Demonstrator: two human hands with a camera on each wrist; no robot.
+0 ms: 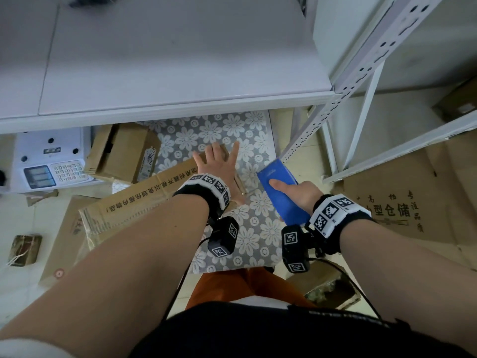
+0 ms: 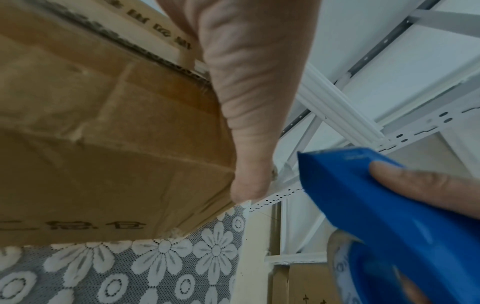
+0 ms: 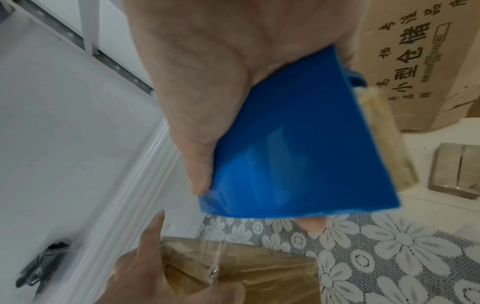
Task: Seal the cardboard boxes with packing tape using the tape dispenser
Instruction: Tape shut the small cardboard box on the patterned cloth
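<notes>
**Left hand flat on box, right hand gripping tape dispenser**

Left hand (image 1: pixel 219 166) lies on top of the cardboard box (image 1: pixel 144 195), fingers (image 1: pixel 234 154) straight and spread, released, not curled round anything. Box sits on the flower-pattern mat (image 1: pixel 255 228) on the floor, below the front edge of the white surface (image 1: pixel 165 60). Clear tape strip (image 3: pixel 215 261) runs over the box's top near the left hand's thumb.

Right hand (image 1: pixel 299 192) grasps the blue tape dispenser (image 1: pixel 281 192): thumb across its flat top, other fingers wrapped under. Dispenser is held in the air just beside the box's right end, apart from it, nose toward the white shelf rack (image 1: pixel 361 99). Tape roll (image 3: pixel 387 142) shows at the dispenser's side.

Also around: scale w/ keypad (image 1: pixel 49 161) at left, open box (image 1: pixel 121 153) next to it, flat printed carton (image 1: pixel 402 202) at right.
</notes>
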